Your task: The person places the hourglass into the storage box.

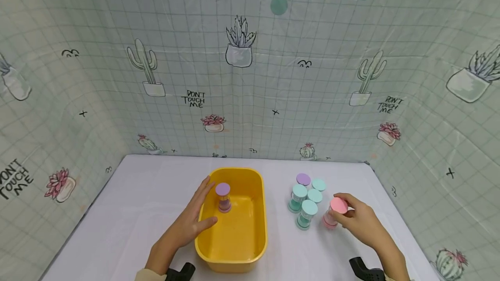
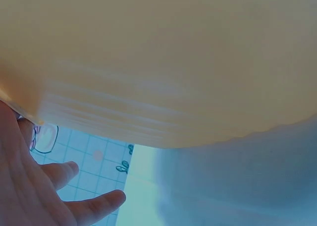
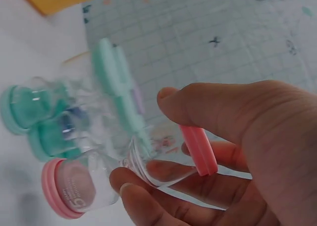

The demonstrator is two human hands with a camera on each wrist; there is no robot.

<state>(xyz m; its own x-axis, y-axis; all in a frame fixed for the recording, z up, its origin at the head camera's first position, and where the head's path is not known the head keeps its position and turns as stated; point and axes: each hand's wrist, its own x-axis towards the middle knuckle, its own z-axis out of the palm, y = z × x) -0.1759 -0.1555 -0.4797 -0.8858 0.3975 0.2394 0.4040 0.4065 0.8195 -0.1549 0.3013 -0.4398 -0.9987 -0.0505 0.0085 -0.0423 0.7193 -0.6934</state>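
Fingers of right hand (image 1: 361,220) grip one pink timer (image 1: 335,212); left hand (image 1: 187,222) relaxed; four teal (image 1: 308,211), two purple (image 1: 223,196).

Upright pink-capped sand timer (image 1: 335,211), right-hand-gripped

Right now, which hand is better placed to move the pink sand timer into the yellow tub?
The right hand. Its fingers already curl around the pink sand timer. The left hand rests open on the yellow tub's left rim, away from it.
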